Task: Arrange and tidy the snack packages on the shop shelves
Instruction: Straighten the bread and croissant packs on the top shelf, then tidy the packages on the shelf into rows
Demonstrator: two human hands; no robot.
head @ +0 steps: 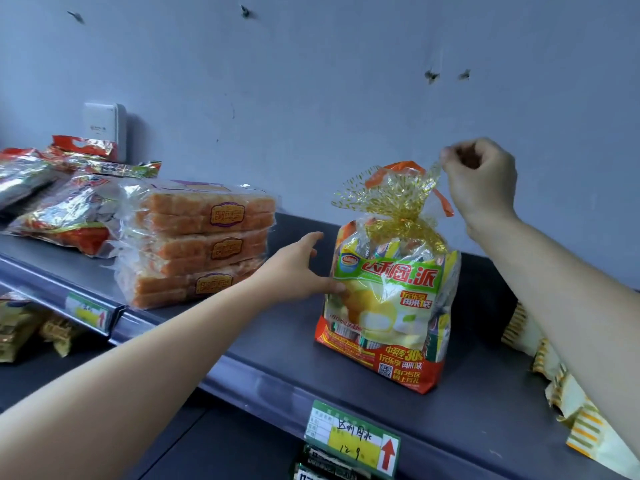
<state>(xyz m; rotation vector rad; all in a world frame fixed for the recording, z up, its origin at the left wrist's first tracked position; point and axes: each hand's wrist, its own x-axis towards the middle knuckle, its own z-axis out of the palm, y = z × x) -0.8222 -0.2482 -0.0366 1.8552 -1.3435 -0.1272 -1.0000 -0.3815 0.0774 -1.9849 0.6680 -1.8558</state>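
Observation:
A tall clear bag of snack cakes (388, 306) with green, yellow and red print stands upright on the dark grey shelf (277, 337). Its gathered top is tied with a gold twist and fans out above. My right hand (479, 178) pinches a corner of that fanned top from the right. My left hand (301, 268) lies against the bag's left side with fingers straight, thumb on its front. To the left, three stacked clear packs of orange-brown cake slices (201, 244) lie on the same shelf.
Red and silver snack bags (65, 202) are piled at the far left. Yellow-striped packets (561, 393) lie at the right behind my right forearm. Price tags (353, 441) hang on the shelf's front edge. More packets (24, 327) sit on the lower shelf. A blue wall stands behind.

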